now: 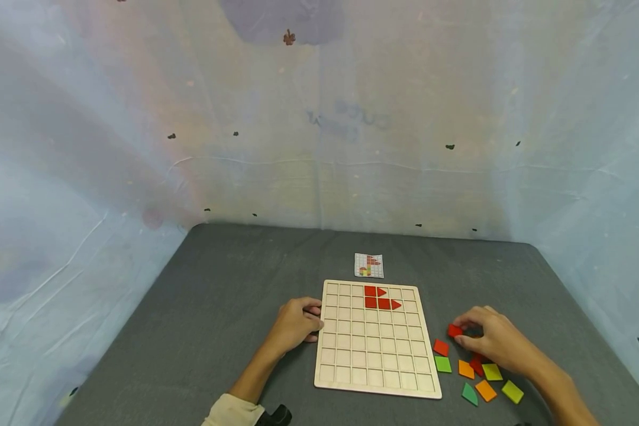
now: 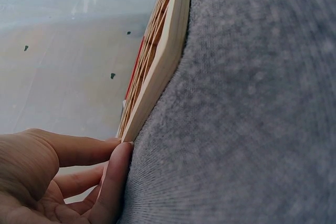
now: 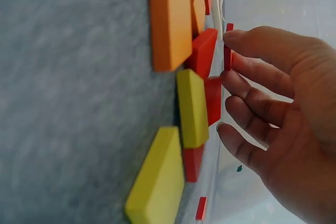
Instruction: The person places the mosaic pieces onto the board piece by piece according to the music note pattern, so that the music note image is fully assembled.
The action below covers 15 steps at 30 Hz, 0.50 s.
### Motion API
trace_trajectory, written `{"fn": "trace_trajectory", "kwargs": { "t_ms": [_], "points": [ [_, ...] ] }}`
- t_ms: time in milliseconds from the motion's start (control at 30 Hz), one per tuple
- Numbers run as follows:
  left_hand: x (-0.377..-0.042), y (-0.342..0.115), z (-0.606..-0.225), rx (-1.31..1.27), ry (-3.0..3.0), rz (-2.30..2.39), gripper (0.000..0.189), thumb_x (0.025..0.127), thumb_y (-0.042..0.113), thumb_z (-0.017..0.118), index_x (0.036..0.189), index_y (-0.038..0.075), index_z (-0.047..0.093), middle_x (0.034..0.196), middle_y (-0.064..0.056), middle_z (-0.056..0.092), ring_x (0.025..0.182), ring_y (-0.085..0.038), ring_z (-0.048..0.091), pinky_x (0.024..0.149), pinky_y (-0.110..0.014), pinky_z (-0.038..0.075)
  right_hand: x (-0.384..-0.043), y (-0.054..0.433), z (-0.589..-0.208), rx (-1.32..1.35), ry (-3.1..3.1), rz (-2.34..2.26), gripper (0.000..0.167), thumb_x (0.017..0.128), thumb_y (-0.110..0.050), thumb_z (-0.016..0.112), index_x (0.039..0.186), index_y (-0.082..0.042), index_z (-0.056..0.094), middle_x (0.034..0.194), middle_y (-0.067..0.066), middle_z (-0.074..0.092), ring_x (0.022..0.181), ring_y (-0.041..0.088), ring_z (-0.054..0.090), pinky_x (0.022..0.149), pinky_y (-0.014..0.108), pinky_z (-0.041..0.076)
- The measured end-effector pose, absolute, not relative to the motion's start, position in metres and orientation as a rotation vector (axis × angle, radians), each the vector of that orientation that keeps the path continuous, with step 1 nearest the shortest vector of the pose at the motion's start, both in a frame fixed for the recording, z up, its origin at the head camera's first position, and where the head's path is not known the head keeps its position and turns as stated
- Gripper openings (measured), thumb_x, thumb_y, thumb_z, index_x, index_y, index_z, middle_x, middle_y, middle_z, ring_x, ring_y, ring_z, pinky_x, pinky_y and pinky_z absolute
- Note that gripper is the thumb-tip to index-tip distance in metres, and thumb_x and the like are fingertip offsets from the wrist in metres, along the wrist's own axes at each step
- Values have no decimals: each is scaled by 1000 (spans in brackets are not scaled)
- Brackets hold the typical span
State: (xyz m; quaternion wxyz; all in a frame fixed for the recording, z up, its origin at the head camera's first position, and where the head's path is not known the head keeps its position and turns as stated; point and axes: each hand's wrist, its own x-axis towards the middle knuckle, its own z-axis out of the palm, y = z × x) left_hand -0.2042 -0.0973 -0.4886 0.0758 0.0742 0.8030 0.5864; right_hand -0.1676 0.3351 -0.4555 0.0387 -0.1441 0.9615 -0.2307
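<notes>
A wooden grid board [image 1: 375,349] lies flat on the grey table. Several red square and triangular tiles [image 1: 377,303] fill cells in its top two rows. At the board's left edge, my left hand [image 1: 294,323] grips the rim with thumb and fingers; the left wrist view has the thumb and a fingertip on the wooden edge [image 2: 157,69]. To the right of the board, my right hand [image 1: 492,336] pinches a red square tile [image 1: 455,331] between thumb and fingers. The right wrist view shows this tile [image 3: 228,48] on edge between the fingertips.
Loose tiles lie below my right hand: a red square [image 1: 441,347], a light green square [image 1: 443,364], orange squares [image 1: 486,390], yellow squares [image 1: 512,391] and a dark green curved piece [image 1: 470,394]. A printed pattern card [image 1: 369,265] lies beyond the board.
</notes>
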Motion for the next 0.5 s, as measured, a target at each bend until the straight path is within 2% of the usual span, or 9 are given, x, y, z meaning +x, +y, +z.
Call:
{"fn": "trace_trajectory", "kwargs": {
  "t_ms": [500],
  "points": [
    [-204, -97, -488, 215, 2409, 1743, 46, 86, -3, 75, 131, -7, 68, 111, -15, 69, 90, -15, 71, 61, -30, 66, -177, 308, -451, -527, 3015, -737, 25, 93, -34, 83, 111, -18, 77, 102, -11, 67, 96, 13, 58, 77, 33, 54]
  ]
}}
